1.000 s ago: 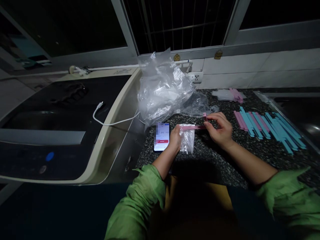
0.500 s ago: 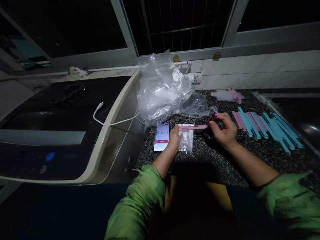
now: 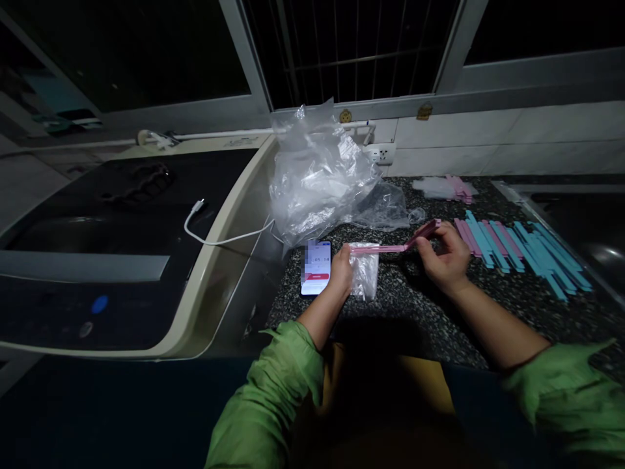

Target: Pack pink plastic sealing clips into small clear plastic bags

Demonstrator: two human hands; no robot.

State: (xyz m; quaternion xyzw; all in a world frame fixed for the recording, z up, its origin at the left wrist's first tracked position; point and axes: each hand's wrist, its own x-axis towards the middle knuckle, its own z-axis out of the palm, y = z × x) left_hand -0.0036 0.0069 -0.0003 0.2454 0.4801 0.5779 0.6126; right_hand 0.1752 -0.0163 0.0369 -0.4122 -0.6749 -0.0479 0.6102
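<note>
My left hand (image 3: pixel 342 268) is closed on the left edge of a small clear plastic bag (image 3: pixel 366 272) lying on the dark speckled counter (image 3: pixel 405 306). A pink sealing clip (image 3: pixel 383 247) lies across the bag's top. Its hinged arm (image 3: pixel 422 233) is swung open up and to the right, and my right hand (image 3: pixel 445 255) pinches that arm between fingers and thumb. A phone (image 3: pixel 316 267) with a lit timer screen lies just left of my left hand.
A big crumpled clear plastic bag (image 3: pixel 319 172) stands behind the phone. Several blue and pink clips (image 3: pixel 522 247) lie in a row at the right, more pink ones with small bags (image 3: pixel 446 187) behind. A white cable (image 3: pixel 215 234) crosses the washing machine lid (image 3: pixel 122 228) at the left.
My right hand has moved to the right and swung the clip's free arm outward, so the clip now stands open. The left hand and bag stayed put.
</note>
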